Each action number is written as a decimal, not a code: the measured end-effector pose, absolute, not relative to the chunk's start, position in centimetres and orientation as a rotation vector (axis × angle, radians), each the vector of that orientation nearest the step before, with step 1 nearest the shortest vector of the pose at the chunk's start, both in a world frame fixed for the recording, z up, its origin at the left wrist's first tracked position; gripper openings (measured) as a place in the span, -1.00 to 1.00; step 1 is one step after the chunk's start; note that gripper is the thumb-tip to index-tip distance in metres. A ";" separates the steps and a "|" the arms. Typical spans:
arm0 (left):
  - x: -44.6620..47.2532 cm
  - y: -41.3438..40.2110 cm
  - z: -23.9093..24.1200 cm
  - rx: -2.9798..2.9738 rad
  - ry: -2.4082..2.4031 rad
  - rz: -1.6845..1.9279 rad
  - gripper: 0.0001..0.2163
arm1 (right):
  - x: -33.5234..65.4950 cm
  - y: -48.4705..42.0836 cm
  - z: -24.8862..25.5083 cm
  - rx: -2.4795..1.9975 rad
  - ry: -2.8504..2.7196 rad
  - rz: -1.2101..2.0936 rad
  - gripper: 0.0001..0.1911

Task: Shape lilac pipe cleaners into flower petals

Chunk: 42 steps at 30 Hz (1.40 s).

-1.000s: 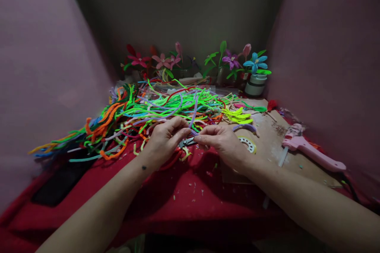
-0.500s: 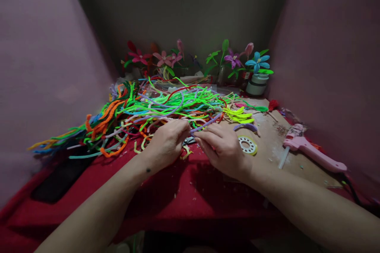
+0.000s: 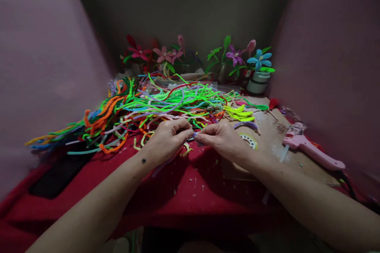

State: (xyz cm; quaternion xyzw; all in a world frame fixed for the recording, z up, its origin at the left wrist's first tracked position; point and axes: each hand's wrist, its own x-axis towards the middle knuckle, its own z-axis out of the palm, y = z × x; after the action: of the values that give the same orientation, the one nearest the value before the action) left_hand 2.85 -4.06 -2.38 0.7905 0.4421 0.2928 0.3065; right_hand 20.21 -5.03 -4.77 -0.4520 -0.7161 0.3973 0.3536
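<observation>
Purple strand [image 3: 195, 134] between both hands [image 3: 225, 139]

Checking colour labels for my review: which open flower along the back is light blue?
The rightmost flower, just above the pale jar; the others clearly visible show pink, red, purple or green instead.

Looks fuzzy on pipe cleaners [image 3: 175, 104] at twelve o'clock, like smooth plastic on the glue gun [image 3: 311, 150] at three, matt cloth over the table [image 3: 184, 203] at six.
</observation>
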 end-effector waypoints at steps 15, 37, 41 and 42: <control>4.0 -4.8 -3.6 1.670 1.055 0.921 -0.87 | 19.3 -5.5 -4.9 -1.001 -1.324 1.567 -0.77; 4.6 -4.4 -3.8 1.619 1.195 1.107 -0.85 | 18.8 -5.7 -4.7 -1.157 -1.145 1.743 -0.79; 4.6 -4.3 -4.0 1.558 1.169 1.083 -0.86 | 19.0 -5.8 -4.7 -1.225 -1.251 1.655 -0.75; 4.5 -4.1 -4.0 1.486 1.105 1.041 -0.86 | 19.1 -5.7 -4.9 -1.195 -1.258 1.661 -0.77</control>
State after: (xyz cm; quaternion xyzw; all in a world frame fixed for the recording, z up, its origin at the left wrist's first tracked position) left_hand 4.49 -4.12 -4.00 0.6110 0.4542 0.4279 0.4870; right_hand 19.11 -5.66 -4.90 -0.4640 -0.4884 0.6447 0.3613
